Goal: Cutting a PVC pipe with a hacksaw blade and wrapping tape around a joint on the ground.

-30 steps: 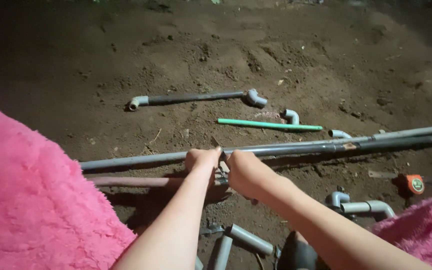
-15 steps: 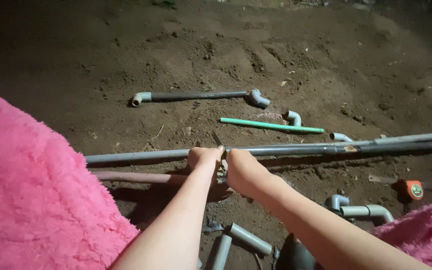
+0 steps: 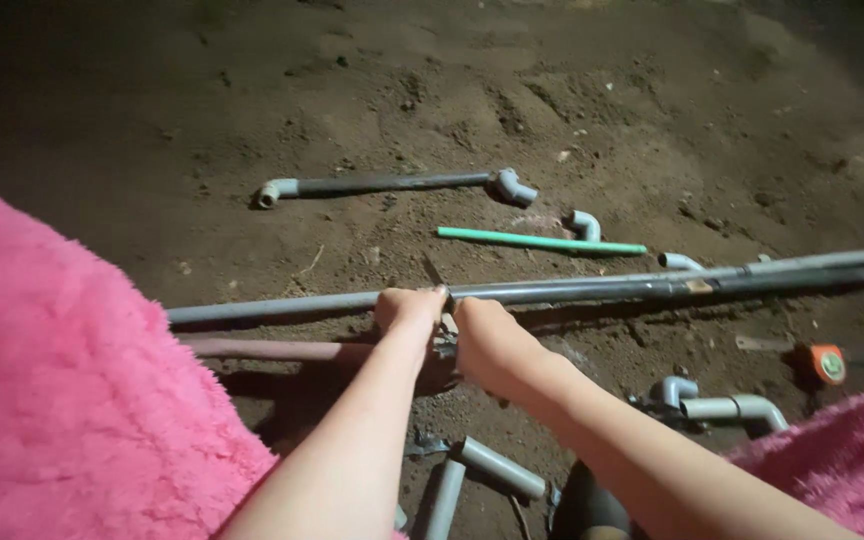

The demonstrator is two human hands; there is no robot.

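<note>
A long grey pipe (image 3: 592, 290) lies across the dirt from left to right. My left hand (image 3: 407, 310) is closed over it near its middle. My right hand (image 3: 487, 345) sits right beside it, fingers closed around a small metal tool whose thin dark blade (image 3: 432, 270) pokes up between the two hands. The tool's body is mostly hidden by my fingers. A pinkish pipe (image 3: 272, 349) lies parallel just in front of the grey one, running under my left forearm.
On the dirt beyond lie a short grey pipe with elbows at both ends (image 3: 392, 183), a thin green pipe (image 3: 542, 241) and loose elbow fittings (image 3: 584, 222). An orange tape measure (image 3: 827, 363) and jointed pipe pieces (image 3: 722, 405) lie right; pink fluffy fabric (image 3: 72, 400) fills the left.
Both hands stay at the same spot on the long grey pipe. Only the view has shifted slightly.
</note>
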